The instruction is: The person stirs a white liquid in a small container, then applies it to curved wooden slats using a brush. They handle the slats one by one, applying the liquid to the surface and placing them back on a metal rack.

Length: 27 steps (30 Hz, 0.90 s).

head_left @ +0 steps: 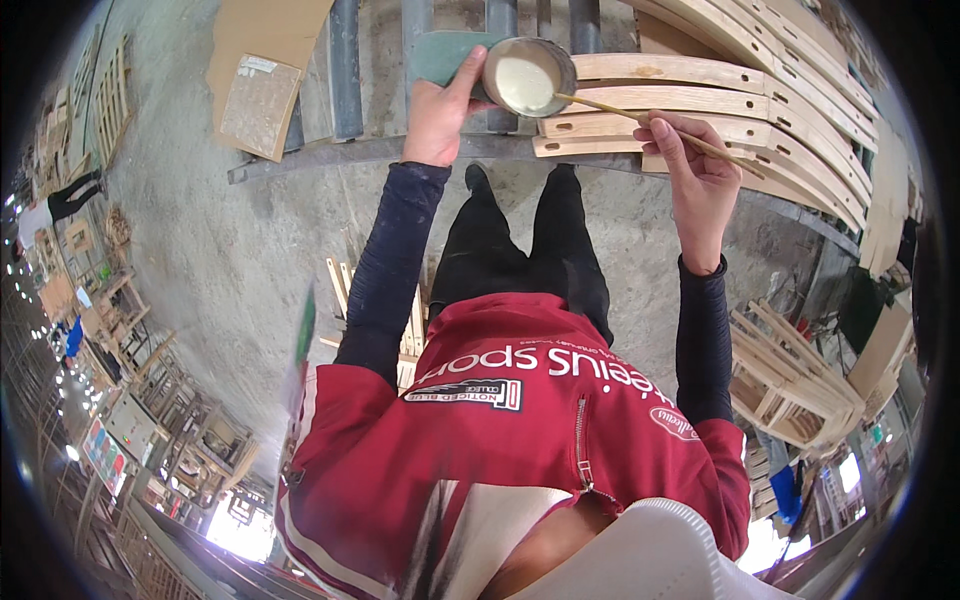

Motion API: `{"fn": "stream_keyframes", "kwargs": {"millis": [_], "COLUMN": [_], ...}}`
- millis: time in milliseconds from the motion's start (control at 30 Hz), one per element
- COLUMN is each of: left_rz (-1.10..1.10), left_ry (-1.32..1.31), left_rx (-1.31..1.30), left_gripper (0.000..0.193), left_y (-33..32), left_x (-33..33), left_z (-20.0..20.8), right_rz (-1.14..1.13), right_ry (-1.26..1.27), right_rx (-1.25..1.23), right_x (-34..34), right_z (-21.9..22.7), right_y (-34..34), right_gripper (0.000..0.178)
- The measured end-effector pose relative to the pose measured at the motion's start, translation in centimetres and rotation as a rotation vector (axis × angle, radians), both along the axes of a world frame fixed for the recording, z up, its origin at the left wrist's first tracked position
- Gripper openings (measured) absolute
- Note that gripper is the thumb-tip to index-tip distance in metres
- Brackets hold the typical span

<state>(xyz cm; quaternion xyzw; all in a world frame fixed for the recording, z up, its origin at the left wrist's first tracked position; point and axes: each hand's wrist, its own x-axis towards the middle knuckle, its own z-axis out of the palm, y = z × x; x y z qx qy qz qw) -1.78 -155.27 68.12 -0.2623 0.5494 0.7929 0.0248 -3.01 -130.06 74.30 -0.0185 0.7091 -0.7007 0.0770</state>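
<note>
My left hand (440, 115) is closed around a round grey-rimmed cup (567, 68), thumb along its side. Pale cream liquid (523, 85) lies inside the cup. A flat green piece (440, 58) shows beside the thumb; whether the hand also grips it is hard to see. Between the fingers and thumb of my right hand (697, 170) is a thin wooden stick (610, 107). Its far end reaches the cup's rim at the liquid. Curved wooden slats (690, 100) with oval slots lie in a row just beyond my right hand.
The slats and a brown cardboard sheet (265, 40) lie over grey metal rollers (345, 70) with a metal rail (300, 160) in front. A worn board (260, 105) rests at left. Wooden frames (790, 380) are stacked at right. A person (50, 212) stands far left near benches.
</note>
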Motion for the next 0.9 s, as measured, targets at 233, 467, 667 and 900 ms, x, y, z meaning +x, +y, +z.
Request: {"fn": "stream_keyframes", "kwargs": {"millis": [233, 467, 667, 900], "left_rz": [-0.16, -0.181, -0.159, -0.142], "left_ry": [0.117, 0.116, 0.082, 0.098], "left_rx": [-0.109, -0.077, -0.021, 0.0], "left_gripper": [0.034, 0.034, 0.034, 0.033], "left_y": [-1.6, -1.9, -1.4, -0.7], "left_x": [1.1, 2.1, 2.2, 2.2], "left_z": [-0.5, -0.8, -0.6, -1.9], "right_rz": [0.053, 0.024, -0.039, -0.156], "right_ry": [0.168, -0.046, -0.212, -0.257], "right_rx": [0.371, 0.113, -0.01, -0.212], "right_x": [3.0, 4.5, 4.9, 5.1], "right_z": [-0.9, -1.0, -1.2, -1.3], "right_y": [-2.8, -3.7, -2.5, -3.0], "right_gripper": [0.014, 0.016, 0.021, 0.019]}}
